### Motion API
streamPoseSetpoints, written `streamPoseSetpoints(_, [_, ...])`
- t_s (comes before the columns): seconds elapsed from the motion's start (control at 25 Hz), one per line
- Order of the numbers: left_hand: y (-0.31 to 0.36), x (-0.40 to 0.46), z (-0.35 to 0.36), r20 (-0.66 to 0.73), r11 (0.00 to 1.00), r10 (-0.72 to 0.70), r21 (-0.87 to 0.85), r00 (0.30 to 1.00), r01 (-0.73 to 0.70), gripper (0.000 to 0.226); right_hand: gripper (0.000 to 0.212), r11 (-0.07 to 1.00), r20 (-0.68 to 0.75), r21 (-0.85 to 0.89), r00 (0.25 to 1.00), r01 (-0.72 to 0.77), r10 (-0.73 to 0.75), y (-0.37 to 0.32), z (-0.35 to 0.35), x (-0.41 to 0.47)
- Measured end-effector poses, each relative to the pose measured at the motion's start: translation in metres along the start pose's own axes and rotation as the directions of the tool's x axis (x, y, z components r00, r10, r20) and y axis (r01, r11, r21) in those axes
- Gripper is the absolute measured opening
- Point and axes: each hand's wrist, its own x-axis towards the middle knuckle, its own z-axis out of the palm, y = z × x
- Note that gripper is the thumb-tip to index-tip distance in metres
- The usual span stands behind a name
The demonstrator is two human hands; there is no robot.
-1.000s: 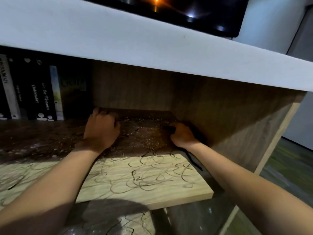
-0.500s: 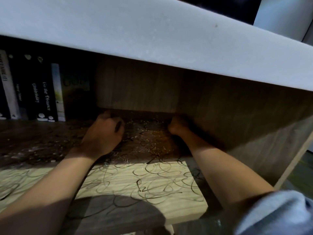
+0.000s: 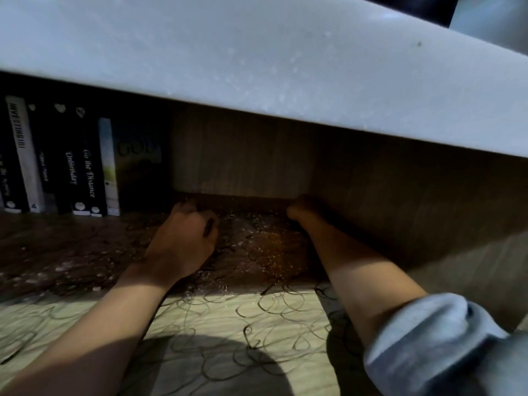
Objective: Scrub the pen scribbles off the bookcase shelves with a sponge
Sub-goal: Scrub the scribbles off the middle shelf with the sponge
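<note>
The wooden shelf is covered in looping black pen scribbles, plain to see on its lit front part. My left hand rests on the shadowed middle of the shelf with its fingers curled under and nothing visible in it. My right hand is deep in the back right corner, where the shelf meets the side panel. Its fingers are curled, and the sponge is hidden beneath them in the dark. Pale flecks lie scattered on the shelf between my hands.
A thick white top board overhangs the shelf and leaves a low opening. Several upright books stand at the back left. The wooden back panel and right side panel close the compartment. My rolled grey sleeve is at lower right.
My right hand has pushed from mid-shelf back into the rear right corner. My head has come lower and closer, so the top board fills more of the view. My left hand has stayed in place.
</note>
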Motion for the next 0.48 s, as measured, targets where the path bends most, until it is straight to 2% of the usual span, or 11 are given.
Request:
streamPoseSetpoints(0.08, [0.001, 0.000, 0.000, 0.002, 1.000, -0.010, -0.003, 1.000, 0.010, 0.025, 0.040, 0.990, 0.103, 0.069, 0.986, 0.125, -0.131, -0.016, 0.005, 0.000])
streamPoseSetpoints(0.16, [0.002, 0.000, 0.000, -0.005, 1.000, -0.015, -0.006, 1.000, 0.015, 0.025, 0.039, 0.941, 0.245, 0.291, 0.937, 0.174, -0.249, -0.020, -0.006, -0.001])
streamPoseSetpoints(0.24, [0.003, 0.000, 0.000, -0.014, 1.000, -0.010, 0.004, 1.000, 0.010, 0.025, 0.042, 0.885, 0.213, 0.440, 0.939, 0.154, -0.270, -0.011, -0.024, 0.008])
streamPoseSetpoints(0.28, [0.003, -0.001, 0.001, -0.017, 1.000, -0.009, 0.009, 1.000, 0.009, 0.025, 0.039, 0.876, 0.125, 0.450, 0.959, 0.172, -0.253, -0.006, -0.030, 0.016])
streamPoseSetpoints(0.36, [0.004, -0.001, 0.001, -0.021, 1.000, 0.000, 0.013, 1.000, 0.001, 0.025, 0.044, 0.931, -0.037, 0.314, 0.983, 0.184, -0.182, 0.009, -0.031, 0.028])
streamPoseSetpoints(0.4, [0.005, -0.001, 0.001, -0.024, 1.000, 0.007, 0.010, 1.000, -0.006, 0.025, 0.047, 0.947, -0.040, 0.277, 0.986, 0.165, -0.160, 0.014, -0.027, 0.031])
streamPoseSetpoints(0.44, [0.005, -0.001, 0.001, -0.025, 1.000, 0.014, 0.008, 1.000, -0.014, 0.024, 0.046, 0.941, 0.009, 0.304, 0.987, 0.150, -0.160, 0.016, -0.020, 0.030])
streamPoseSetpoints(0.48, [0.006, -0.001, 0.002, -0.024, 1.000, 0.016, 0.009, 1.000, -0.015, 0.024, 0.044, 0.950, 0.057, 0.253, 0.978, 0.182, -0.202, 0.015, -0.008, 0.030])
